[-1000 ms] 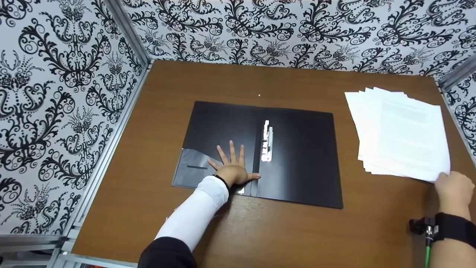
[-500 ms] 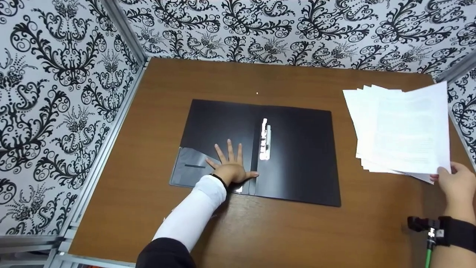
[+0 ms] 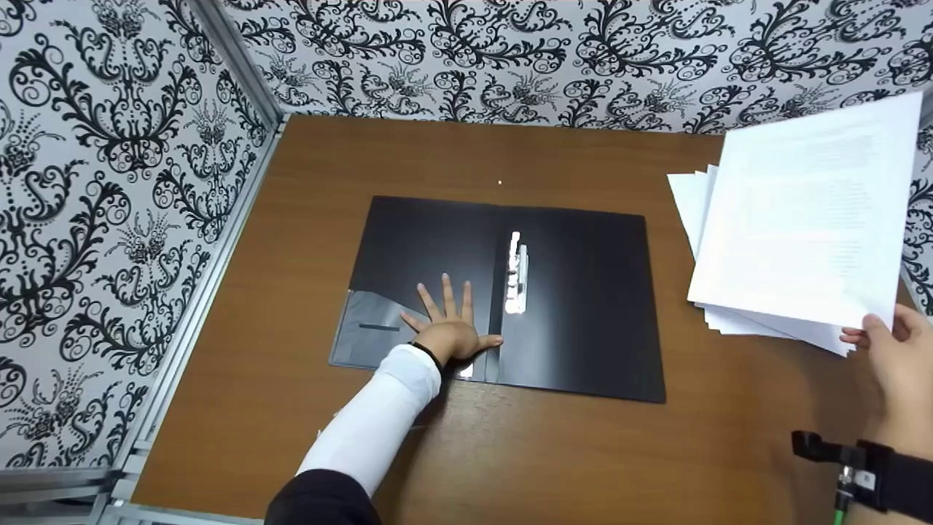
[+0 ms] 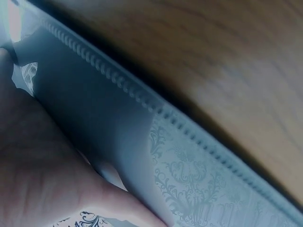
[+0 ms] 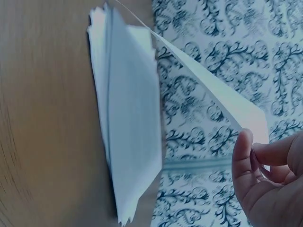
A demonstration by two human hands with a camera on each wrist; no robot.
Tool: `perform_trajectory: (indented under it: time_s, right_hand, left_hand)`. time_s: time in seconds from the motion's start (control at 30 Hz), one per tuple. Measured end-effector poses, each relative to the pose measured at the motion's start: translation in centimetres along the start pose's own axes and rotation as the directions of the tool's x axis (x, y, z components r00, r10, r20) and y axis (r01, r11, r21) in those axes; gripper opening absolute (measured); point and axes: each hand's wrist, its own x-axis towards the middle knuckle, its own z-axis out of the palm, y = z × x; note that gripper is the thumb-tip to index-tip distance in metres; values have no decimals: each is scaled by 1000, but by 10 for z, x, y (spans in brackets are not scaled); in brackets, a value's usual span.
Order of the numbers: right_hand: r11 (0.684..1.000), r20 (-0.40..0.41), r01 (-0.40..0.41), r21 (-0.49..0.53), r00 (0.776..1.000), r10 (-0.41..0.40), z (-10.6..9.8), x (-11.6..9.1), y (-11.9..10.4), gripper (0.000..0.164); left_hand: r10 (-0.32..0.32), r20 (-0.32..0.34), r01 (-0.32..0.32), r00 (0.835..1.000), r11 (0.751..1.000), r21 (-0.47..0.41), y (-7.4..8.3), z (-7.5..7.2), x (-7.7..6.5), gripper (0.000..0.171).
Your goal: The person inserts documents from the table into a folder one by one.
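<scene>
An opened black ring binder [image 3: 583, 313] lies on the table, its metal ring mechanism [image 3: 517, 273] right of the spine. My left hand [image 3: 453, 337] rests flat on it with fingers spread, near the clear corner pocket [image 3: 375, 328]. In the left wrist view, the hand [image 4: 52, 161] lies along the pocket's stitched-looking edge. At the right, my right hand [image 3: 900, 354] pinches the lower right corner of a printed sheet of paper [image 3: 805, 219], thumb on top. The right wrist view shows that sheet [image 5: 222, 94] raised at a slant above a stack of paper [image 5: 135, 113].
The brown wooden table [image 3: 568, 459] carries the binder and the fanned stack of paper [image 3: 751, 325]. Patterned walls [image 3: 437, 65] stand at the back and sides, with a metal frame rail [image 3: 211, 306] along the left edge.
My right hand has lifted the printed sheet off the stack, raising its right side and tilting it. My left hand has stayed on the binder.
</scene>
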Motion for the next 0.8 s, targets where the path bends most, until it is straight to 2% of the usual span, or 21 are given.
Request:
perform_trajectory:
  time_s: [0.03,0.07,0.17,0.23,0.3,0.43,0.53,0.67,0.8]
  right_hand:
    - [1000,6,4,-20,1000,-4,2,-3,-1,28]
    - [1000,11,1,15,1000,-1,3,-6,-3,23]
    - [978,38,-38,206,999,30,9,-16,-6,18]
    - [944,64,-57,324,997,38,13,-23,-8,18]
    - [895,100,-67,441,995,25,17,-31,-10,18]
    - [844,190,-51,534,980,-61,29,-45,-9,19]
    - [839,274,-45,542,953,-126,40,-54,-5,20]
    - [868,358,-38,495,919,-164,51,-66,1,22]
    - [867,377,-31,497,908,-183,63,-79,9,24]
  left_hand:
    - [3,1,-3,1000,1000,-2,0,-1,-1,112]
    - [6,2,-6,1000,1000,-4,-1,-1,-2,112]
    - [6,2,-6,1000,1000,-12,-2,1,1,112]
    - [-2,6,2,1000,1000,-12,-3,3,4,112]
    - [-11,5,11,1000,1000,-13,-2,5,8,112]
    - [-20,9,21,1000,1000,-14,-1,8,14,114]
    - [-27,17,27,999,1000,-15,-2,10,19,115]
    - [-26,19,26,999,1000,-6,-2,10,19,115]
    - [-8,27,9,1000,1000,-8,-1,4,10,113]
